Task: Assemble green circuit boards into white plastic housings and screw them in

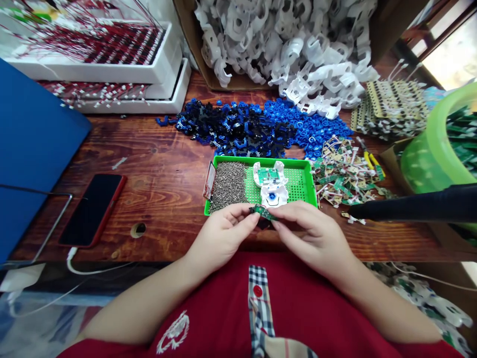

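Note:
Between both hands, just over the near edge of a green tray (298,194), is a small green circuit board (263,212). My left hand (227,228) pinches its left end between thumb and fingers. On its right end, the thumb and fingers of my right hand (309,231) are closed too. Something dark shows just under the board; I cannot make out what it is. Inside the tray, small metal screws (228,185) fill the left part. To their right lie a white plastic shell with a green board (270,175) and a white shell piece with a blue centre (274,196).
Black and blue plastic parts (238,129) lie behind the tray, under a box of white shells (283,44). Loose small boards (345,171) and yellow-handled pliers (368,158) are at right, near a black bar (417,204). A phone (93,211) lies left, beside a blue panel (33,149).

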